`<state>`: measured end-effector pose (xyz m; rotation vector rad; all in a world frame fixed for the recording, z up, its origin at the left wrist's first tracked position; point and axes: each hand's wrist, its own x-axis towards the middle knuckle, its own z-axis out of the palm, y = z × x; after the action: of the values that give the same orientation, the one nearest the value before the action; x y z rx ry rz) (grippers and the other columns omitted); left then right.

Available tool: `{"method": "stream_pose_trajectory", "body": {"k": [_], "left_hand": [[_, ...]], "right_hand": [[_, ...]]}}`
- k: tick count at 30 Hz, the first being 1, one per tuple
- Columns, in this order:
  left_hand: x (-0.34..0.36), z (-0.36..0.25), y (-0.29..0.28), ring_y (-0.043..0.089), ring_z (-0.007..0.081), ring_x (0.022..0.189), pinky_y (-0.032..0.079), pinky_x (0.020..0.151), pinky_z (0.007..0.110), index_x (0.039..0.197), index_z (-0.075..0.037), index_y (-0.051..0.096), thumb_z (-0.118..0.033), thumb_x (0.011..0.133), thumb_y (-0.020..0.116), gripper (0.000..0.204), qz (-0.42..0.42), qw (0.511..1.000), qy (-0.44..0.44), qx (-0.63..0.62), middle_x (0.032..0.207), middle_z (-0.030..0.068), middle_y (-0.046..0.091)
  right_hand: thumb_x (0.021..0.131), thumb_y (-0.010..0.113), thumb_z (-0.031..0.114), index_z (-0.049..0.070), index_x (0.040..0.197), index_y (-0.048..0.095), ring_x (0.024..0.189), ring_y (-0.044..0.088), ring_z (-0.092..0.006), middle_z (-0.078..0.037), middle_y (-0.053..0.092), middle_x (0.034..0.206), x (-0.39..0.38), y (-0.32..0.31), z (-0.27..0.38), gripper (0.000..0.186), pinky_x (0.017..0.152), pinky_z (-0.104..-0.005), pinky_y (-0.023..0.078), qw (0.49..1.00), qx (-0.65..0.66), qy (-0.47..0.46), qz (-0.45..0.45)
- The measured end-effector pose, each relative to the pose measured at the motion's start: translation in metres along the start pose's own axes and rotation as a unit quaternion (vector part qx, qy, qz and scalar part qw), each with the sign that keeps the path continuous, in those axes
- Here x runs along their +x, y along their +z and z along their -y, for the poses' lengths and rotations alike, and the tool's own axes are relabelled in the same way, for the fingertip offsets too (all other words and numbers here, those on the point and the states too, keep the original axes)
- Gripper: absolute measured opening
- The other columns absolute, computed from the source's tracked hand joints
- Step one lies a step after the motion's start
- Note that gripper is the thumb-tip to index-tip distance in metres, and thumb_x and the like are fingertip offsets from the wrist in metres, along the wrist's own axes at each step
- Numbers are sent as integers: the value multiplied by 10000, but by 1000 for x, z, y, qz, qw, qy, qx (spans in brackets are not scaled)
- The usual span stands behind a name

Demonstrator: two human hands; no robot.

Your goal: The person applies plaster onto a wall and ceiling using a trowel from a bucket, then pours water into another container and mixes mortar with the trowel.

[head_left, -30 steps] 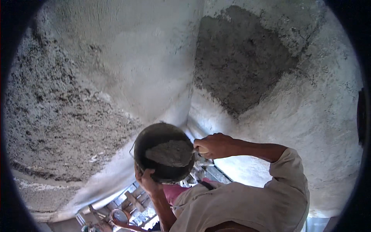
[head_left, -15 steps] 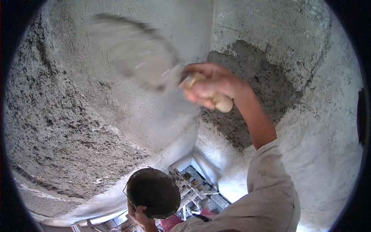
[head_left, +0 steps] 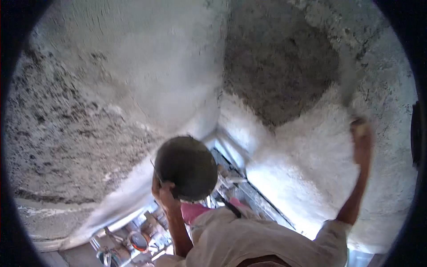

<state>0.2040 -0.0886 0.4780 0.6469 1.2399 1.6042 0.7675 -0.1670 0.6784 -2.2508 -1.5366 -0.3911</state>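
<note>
Right wall (head_left: 307, 173): pale, rough
Dark patch (head_left: 282, 62): high on that wall
Bucket (head_left: 189, 167): dark, left of centre, inside shaded; contents can't be made out
Round tub (head_left: 138, 241): lower left, orange-brown rim, something pale inside
Trowel (head_left: 348, 82): blurred, just right of dark patch; wall contact unclear
Left hand (head_left: 165, 196): gripping bucket's near-left rim
Right hand (head_left: 361, 133): closed round trowel's handle

Worn on the person's head, the left of two side-by-side fisheye cameras looks down over a pale shirt (head_left: 253, 238) at close range, facing a corner between two rough walls (head_left: 147, 89), taking in the left hand (head_left: 166, 194) and right hand (head_left: 362, 135) within a dark, rounded border.
</note>
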Motion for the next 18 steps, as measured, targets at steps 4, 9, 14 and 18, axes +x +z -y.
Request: {"method": "stream_pose_trajectory", "body": {"k": [4, 9, 14, 18], "left_hand": [[-7, -22, 20, 601, 180, 980, 481, 862, 280, 1266, 65, 579, 17, 637, 509, 635, 29, 999, -44, 7, 1108, 96, 649], [-16, -32, 47, 587, 214, 1150, 442, 993, 298, 1386, 97, 483, 64, 639, 489, 748, 87, 996, 26, 11, 1286, 149, 610], [-42, -35, 47, 497, 241, 1257, 361, 1066, 333, 1404, 97, 461, 56, 629, 493, 776, 132, 988, 66, 50, 1355, 171, 568], [-51, -30, 49, 269, 317, 1475, 168, 1208, 447, 1345, 97, 531, -8, 585, 533, 767, 134, 980, 112, 91, 1442, 215, 500]], "right_hand": [[906, 668, 235, 64, 1254, 560, 929, 649, -271, -131, 655, 1086, -138, 141, 85, 403, 843, -375, 523, 844, 349, 43, 406], [903, 644, 209, 79, 1199, 599, 815, 695, -313, -145, 682, 985, -111, 131, 207, 326, 688, -422, 567, 853, 213, -332, 343], [886, 588, 152, 34, 1205, 549, 750, 699, -271, -132, 615, 906, -71, 155, 248, 343, 607, -391, 573, 875, -95, -413, 232], [883, 661, 241, 1, 1192, 549, 773, 695, -365, -211, 677, 874, -101, 185, 246, 407, 698, -493, 572, 799, 78, -361, 474]]}}
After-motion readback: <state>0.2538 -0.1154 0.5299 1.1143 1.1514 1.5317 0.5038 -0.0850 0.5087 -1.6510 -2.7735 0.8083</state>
